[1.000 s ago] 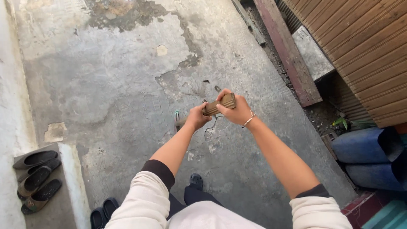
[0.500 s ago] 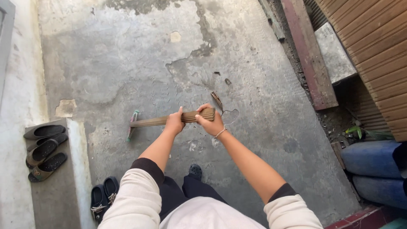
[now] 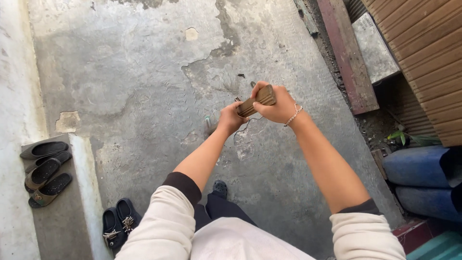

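Clearly both hands clench a wooden tool handle (image 3: pixel 255 101), held out over the cracked concrete floor (image 3: pixel 144 72): right hand (image 3: pixel 275 103) wrapped on the butt end, left hand (image 3: pixel 230 118) further down. Looks stiff, rough, head-heavy; the head is mostly hidden. Sandals (image 3: pixel 43 171) on a step, black shoes (image 3: pixel 119 222), blue barrels (image 3: pixel 423 183) well apart.

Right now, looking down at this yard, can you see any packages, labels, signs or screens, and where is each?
None in view: no package, label, sign or screen shows anywhere on the concrete floor.
What is there instead: both hands, left and right, grip a brown wooden handle; sandals and dark shoes lie at the left.
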